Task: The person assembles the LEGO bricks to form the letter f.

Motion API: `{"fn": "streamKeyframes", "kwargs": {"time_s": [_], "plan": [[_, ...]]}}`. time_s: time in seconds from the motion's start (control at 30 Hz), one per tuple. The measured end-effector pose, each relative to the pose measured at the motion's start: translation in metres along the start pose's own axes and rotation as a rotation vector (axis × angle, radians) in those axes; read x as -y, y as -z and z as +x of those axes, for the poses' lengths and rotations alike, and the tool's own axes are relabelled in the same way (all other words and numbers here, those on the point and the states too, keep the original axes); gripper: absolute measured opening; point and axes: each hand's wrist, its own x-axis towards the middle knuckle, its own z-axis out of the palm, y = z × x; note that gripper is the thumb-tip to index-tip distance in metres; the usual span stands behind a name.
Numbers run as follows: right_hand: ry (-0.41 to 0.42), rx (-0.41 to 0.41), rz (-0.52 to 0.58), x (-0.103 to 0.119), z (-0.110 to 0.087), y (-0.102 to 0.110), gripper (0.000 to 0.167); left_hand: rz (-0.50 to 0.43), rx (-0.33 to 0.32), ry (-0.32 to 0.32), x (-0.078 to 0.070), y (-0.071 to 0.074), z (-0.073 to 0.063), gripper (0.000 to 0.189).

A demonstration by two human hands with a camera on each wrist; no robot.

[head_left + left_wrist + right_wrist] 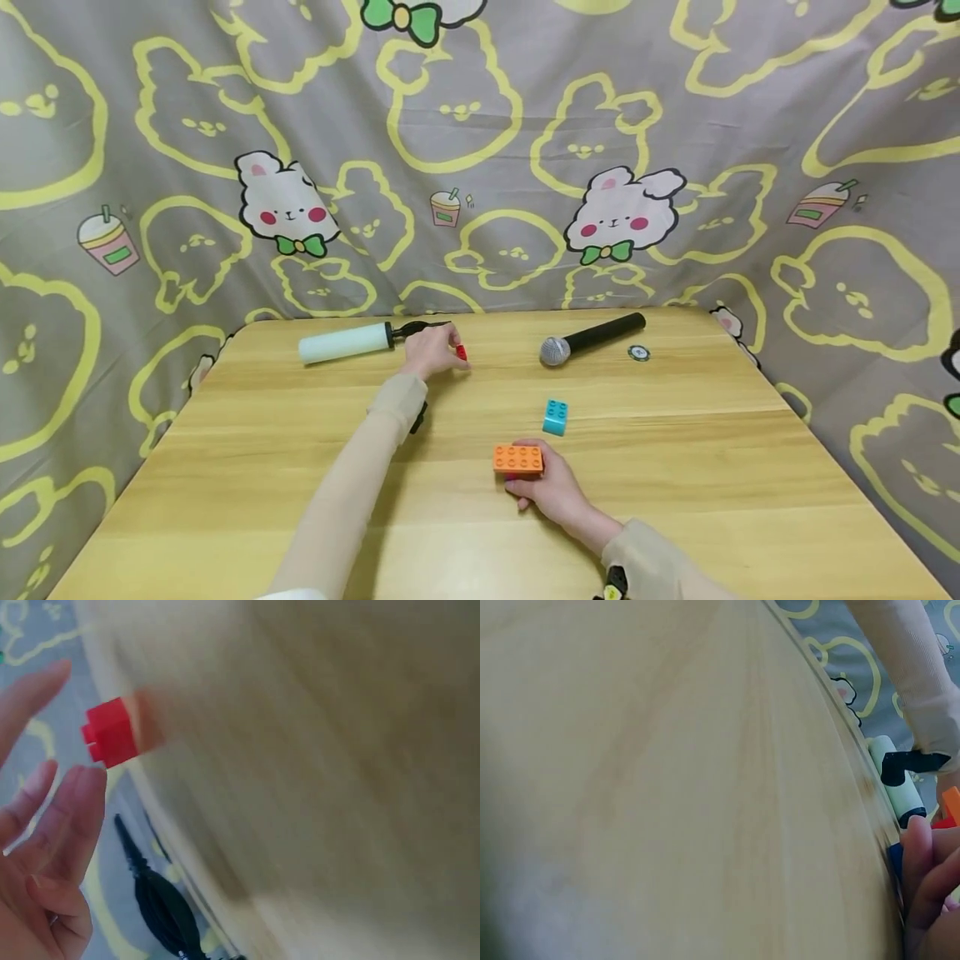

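Note:
At the far side of the table, my left hand (433, 350) is at a small red toy brick (112, 733). In the left wrist view its fingers are spread around the brick. One fingertip is at the brick's lower corner, while another finger stands apart from it. My right hand (558, 492) grips an orange studded toy brick (517, 459) near the front middle. Something red or pink shows under the orange brick, mostly hidden by the fingers. A dark blue piece (895, 859) shows beside these fingers in the right wrist view. Just beyond lies a light blue brick (556, 417).
A pale cylinder with a black tapered end, like a hand pump (347, 343), lies left of my left hand. At the back right are a microphone (592, 339) and a round chip (639, 353). A patterned curtain (480, 150) hangs behind the wooden table (675, 467).

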Motion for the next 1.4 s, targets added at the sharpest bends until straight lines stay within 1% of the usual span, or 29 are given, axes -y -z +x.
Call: {"fn": "streamKeyframes", "kwargs": {"time_s": [0.13,0.23,0.4,0.53,0.67,0.77,0.9,0.97,1.07,1.17,1.27,1.4], "plan": [[-0.004,0.002,0.004,-0.001,-0.002,0.0,0.061,0.046,0.029,0.032,0.002,-0.006,0.007,0.056],[0.004,0.001,0.007,-0.001,-0.002,0.001,0.06,0.066,0.038,0.044,0.002,-0.009,0.01,0.058],[0.019,-0.005,0.013,-0.002,-0.001,0.003,0.062,0.061,0.046,0.056,0.002,-0.011,0.015,0.055],[0.022,0.0,0.0,-0.003,0.0,0.001,0.062,0.042,0.047,0.056,0.007,-0.011,0.013,0.045],[0.033,0.008,0.001,-0.004,0.0,0.001,0.061,0.042,0.026,0.045,0.01,-0.01,0.011,0.039],[0.035,0.005,0.0,-0.004,0.0,0.002,0.061,0.042,0.008,0.032,0.009,-0.007,0.008,0.038],[0.019,-0.005,-0.01,-0.003,0.0,0.003,0.061,0.024,-0.01,0.013,0.003,0.001,0.004,0.038],[0.006,-0.005,-0.016,-0.001,0.0,0.003,0.061,-0.004,-0.017,0.002,0.001,0.005,0.001,0.037],[-0.003,-0.008,-0.028,0.0,0.0,0.002,0.062,-0.06,-0.027,-0.035,-0.004,0.01,-0.005,0.035],[-0.004,-0.012,-0.031,0.001,0.0,0.001,0.062,-0.1,-0.022,-0.076,-0.015,0.017,-0.016,0.032],[-0.006,-0.018,-0.037,0.001,0.0,0.001,0.062,-0.096,0.014,-0.128,-0.031,0.026,-0.031,0.03],[-0.015,-0.023,-0.046,0.002,0.001,0.0,0.061,-0.082,0.074,-0.207,-0.05,0.035,-0.055,0.029]]}}
